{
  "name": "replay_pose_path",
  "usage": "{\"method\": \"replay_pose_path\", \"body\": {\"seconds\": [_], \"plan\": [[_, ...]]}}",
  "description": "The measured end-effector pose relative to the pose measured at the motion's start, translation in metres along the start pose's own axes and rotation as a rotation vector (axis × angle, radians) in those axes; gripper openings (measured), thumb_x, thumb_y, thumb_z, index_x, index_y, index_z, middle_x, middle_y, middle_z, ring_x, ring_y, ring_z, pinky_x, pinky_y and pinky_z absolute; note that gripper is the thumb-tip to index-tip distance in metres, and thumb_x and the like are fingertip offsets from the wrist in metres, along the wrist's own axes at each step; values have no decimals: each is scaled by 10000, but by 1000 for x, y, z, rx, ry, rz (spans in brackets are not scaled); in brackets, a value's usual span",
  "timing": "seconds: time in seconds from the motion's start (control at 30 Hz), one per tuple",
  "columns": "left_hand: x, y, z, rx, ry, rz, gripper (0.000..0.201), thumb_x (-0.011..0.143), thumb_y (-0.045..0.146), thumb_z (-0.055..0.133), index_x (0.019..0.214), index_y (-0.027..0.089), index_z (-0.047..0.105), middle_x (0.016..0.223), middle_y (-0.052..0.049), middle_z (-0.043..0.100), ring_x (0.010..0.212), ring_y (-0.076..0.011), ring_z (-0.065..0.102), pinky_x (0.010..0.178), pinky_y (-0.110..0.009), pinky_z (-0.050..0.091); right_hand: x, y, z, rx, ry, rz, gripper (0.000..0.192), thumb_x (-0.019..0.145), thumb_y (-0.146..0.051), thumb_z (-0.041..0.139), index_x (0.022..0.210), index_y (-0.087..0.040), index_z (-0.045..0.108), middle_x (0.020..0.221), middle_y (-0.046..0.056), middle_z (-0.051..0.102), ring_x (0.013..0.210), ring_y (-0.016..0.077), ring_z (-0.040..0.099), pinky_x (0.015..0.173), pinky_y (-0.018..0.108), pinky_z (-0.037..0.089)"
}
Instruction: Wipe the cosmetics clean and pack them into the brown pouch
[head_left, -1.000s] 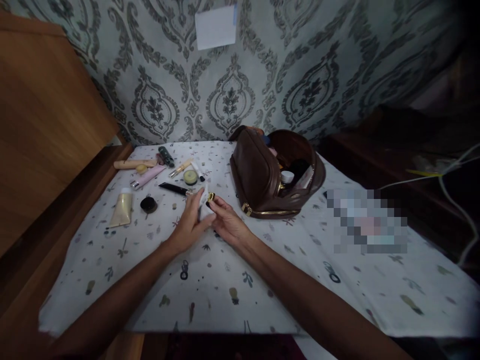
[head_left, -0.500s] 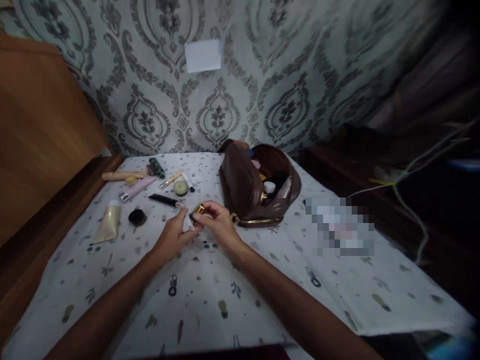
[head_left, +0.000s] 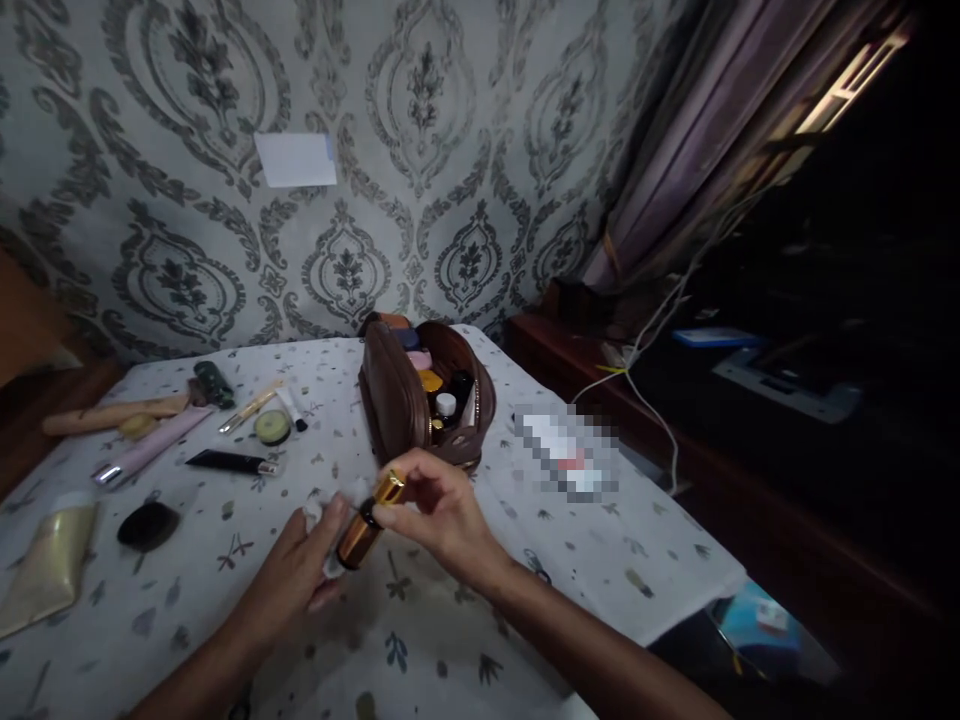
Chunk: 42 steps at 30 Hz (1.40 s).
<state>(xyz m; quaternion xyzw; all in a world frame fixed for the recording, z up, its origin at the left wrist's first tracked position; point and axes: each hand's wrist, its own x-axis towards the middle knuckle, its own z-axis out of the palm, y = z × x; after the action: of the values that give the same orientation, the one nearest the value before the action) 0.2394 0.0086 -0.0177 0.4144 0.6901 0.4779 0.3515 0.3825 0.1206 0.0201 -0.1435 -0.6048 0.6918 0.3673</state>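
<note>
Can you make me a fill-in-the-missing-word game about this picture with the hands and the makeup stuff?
1. The right hand holds a small amber bottle with a ____ cap.
2. The left hand holds something ____ and crumpled.
3. The brown pouch on the table stands ____, with small things showing inside.
4. The tablecloth has small ____ printed on it.

Missing words: gold; white; open; plants

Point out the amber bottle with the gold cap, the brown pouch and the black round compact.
amber bottle (head_left: 358, 535): head view, on its amber body below the gold cap.
brown pouch (head_left: 392, 400): head view, on its near leather side.
black round compact (head_left: 148, 524): head view, on its lid.
</note>
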Motion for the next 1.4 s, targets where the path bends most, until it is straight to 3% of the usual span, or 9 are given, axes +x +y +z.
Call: {"method": "replay_pose_path", "body": {"seconds": [0.13, 0.27, 0.4, 0.5, 0.67, 0.8, 1.03, 1.3, 1.4], "plan": [[14, 37, 16, -105, -41, -235, 477, 882, 651, 457, 976, 212, 617, 638, -28, 614, 564, -198, 618, 504, -322, 532, -3, -32, -41, -139, 150, -138, 212, 736, -304, 822, 872, -241, 672, 844, 4, 677, 746, 147, 629, 703, 284, 529], [31, 62, 37, 23, -261, 39, 461, 926, 482, 464, 1302, 228, 547, 699, -27, 682, 619, -210, 668, 595, -331, 554, 14, -59, -77, -328, 290, -307, 212, 778, -265, 796, 940, -243, 661, 885, -2, 672, 767, 137, 642, 721, 282, 549], [46, 57, 54, 276, -201, 393, 660, 864, 256, 508, 1501, 244, 337, 1022, -113, 734, 739, -249, 707, 642, -369, 567, 35, -63, -97, -490, 288, -446, 258, 806, -232, 766, 1036, -254, 649, 964, 0, 661, 831, 141, 648, 735, 277, 561], [52, 47, 55, 430, -180, 532, 805, 803, 146, 492, 1548, 261, 207, 1099, -116, 734, 833, -281, 727, 664, -380, 579, 45, -55, -106, -635, 204, -492, 263, 845, -218, 728, 1093, -245, 644, 1018, 18, 668, 858, 146, 647, 763, 286, 562], [56, 37, 56, 540, -217, 592, 967, 745, 111, 515, 1571, 326, 62, 1004, -49, 765, 647, -245, 714, 539, -325, 556, 49, -51, -119, -805, 132, -509, 286, 869, -206, 707, 1144, -243, 640, 1018, 23, 690, 848, 151, 646, 777, 293, 557], [54, 35, 68, 469, -214, 498, 986, 770, 188, 527, 1574, 270, -38, 970, -30, 759, 633, -212, 704, 516, -282, 546, 50, -58, -124, -828, 131, -504, 301, 862, -209, 712, 1152, -253, 647, 1007, 23, 699, 844, 165, 655, 774, 311, 569], [49, 37, 65, 529, -217, 583, 673, 781, 175, 442, 1440, 270, 343, 993, -2, 756, 703, -165, 714, 628, -247, 566, 51, -59, -125, -825, 105, -498, 317, 833, -184, 743, 1125, -272, 655, 1002, 18, 711, 866, 187, 686, 793, 335, 587], [50, 52, 60, 726, -157, 719, 582, 750, 79, 387, 1320, 196, 418, 939, -9, 766, 721, -143, 708, 611, -212, 568, 47, -56, -128, -942, -56, -486, 259, 863, -165, 713, 1106, -218, 641, 960, 30, 729, 815, 178, 680, 720, 331, 586], [50, 55, 58, 782, -175, 673, 625, 697, 80, 372, 1305, 211, 438, 867, 26, 757, 673, -129, 691, 601, -204, 566, 46, -56, -125, -982, -106, -490, 227, 887, -159, 679, 1104, -219, 649, 932, 33, 730, 791, 183, 677, 704, 345, 590]]}}
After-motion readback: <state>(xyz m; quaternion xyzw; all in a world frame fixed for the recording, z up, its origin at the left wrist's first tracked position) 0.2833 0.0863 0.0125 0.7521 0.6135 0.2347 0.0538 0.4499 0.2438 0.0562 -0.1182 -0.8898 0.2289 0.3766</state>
